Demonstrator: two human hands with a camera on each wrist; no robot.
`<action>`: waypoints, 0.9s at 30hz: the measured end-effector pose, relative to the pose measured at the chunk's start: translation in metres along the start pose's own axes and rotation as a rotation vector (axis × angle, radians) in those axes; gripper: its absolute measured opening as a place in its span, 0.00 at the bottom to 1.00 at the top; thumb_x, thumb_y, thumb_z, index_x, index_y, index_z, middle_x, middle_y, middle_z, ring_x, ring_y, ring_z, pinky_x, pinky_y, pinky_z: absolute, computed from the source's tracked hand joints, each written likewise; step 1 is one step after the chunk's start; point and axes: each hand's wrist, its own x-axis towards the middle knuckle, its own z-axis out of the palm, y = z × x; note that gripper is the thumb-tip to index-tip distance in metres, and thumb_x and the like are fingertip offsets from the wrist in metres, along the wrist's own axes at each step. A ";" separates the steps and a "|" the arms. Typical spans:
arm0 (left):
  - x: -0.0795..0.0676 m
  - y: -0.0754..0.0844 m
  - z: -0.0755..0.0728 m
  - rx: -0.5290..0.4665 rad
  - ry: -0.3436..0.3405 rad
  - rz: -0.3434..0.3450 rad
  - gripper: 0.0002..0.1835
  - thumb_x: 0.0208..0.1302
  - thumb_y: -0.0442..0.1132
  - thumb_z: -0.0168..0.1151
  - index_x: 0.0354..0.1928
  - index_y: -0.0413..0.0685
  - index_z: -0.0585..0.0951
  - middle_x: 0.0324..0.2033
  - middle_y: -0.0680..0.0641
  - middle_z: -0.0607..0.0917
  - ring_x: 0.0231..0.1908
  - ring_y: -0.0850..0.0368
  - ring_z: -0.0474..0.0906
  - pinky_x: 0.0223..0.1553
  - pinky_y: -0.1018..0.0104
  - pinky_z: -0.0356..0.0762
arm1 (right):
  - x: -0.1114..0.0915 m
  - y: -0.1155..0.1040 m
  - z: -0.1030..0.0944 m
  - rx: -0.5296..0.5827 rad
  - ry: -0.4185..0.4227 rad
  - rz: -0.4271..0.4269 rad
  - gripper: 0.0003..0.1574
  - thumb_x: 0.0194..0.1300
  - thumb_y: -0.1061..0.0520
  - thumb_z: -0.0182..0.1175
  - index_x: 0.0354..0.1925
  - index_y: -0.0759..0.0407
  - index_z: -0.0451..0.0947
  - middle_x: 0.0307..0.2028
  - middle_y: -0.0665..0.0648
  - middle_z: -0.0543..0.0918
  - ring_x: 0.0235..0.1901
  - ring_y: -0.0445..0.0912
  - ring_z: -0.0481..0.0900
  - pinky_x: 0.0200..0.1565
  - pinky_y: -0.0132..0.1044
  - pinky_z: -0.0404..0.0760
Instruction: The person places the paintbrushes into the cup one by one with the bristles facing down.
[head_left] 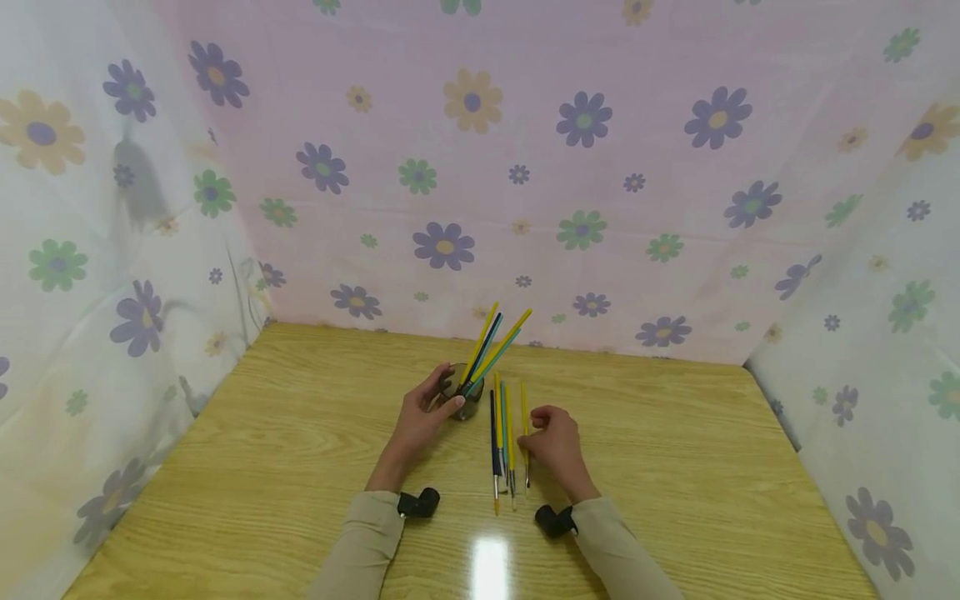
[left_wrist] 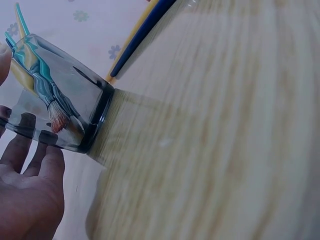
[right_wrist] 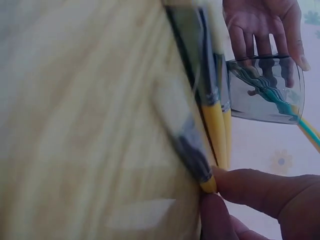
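In the right grip: a yellow brush, pinched between thumb and finger on the handle, just above the ferrule. Pale bristles point back toward the person, blurred in the right wrist view; handle runs out beyond the grip. Whether this brush touches the table, can't tell.

In the left grip: a see-through cup, fingers round its far side, thumb on the near side close to the rim. Fingers show through the wall in the left wrist view. Cup base looks to be at the table surface; exact tilt of cup, can't tell.

Inside the cup, just past the left thumb: a bunch of brushes, yellow, dark blue and teal, bristles down, handles sticking up over the rim and leaning toward the right grip's side. One brush in there has reddish bristles.

Between the two grips, closer to the right one: a row of brushes lying on the table, bristles toward the person. From left grip's side to right: dark blue, yellow, teal, yellow. Narrow gap from the last yellow to the pinched one.

Below each grip, on the wrist: a black camera, then a beige sleeve. Beyond both grips, past the table's far edge: flower-print cloth.
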 end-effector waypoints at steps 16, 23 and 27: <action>0.002 0.002 0.001 0.017 0.015 0.004 0.37 0.72 0.32 0.63 0.78 0.40 0.60 0.75 0.39 0.65 0.75 0.40 0.60 0.76 0.47 0.58 | 0.007 -0.001 -0.007 0.046 -0.036 0.069 0.26 0.58 0.67 0.67 0.55 0.73 0.79 0.45 0.67 0.84 0.43 0.55 0.83 0.38 0.41 0.88; 0.002 0.002 0.001 0.003 0.016 -0.003 0.37 0.71 0.31 0.63 0.78 0.39 0.59 0.75 0.38 0.65 0.75 0.38 0.59 0.76 0.46 0.58 | 0.008 0.005 -0.014 0.258 -0.063 0.152 0.27 0.60 0.69 0.64 0.58 0.74 0.76 0.47 0.68 0.81 0.39 0.51 0.83 0.35 0.41 0.89; 0.001 0.001 0.002 0.002 0.019 0.000 0.37 0.71 0.31 0.63 0.78 0.39 0.59 0.75 0.37 0.65 0.75 0.38 0.59 0.75 0.45 0.58 | 0.007 0.006 -0.018 0.330 -0.078 0.158 0.29 0.59 0.70 0.63 0.60 0.74 0.75 0.48 0.68 0.82 0.37 0.48 0.83 0.36 0.42 0.90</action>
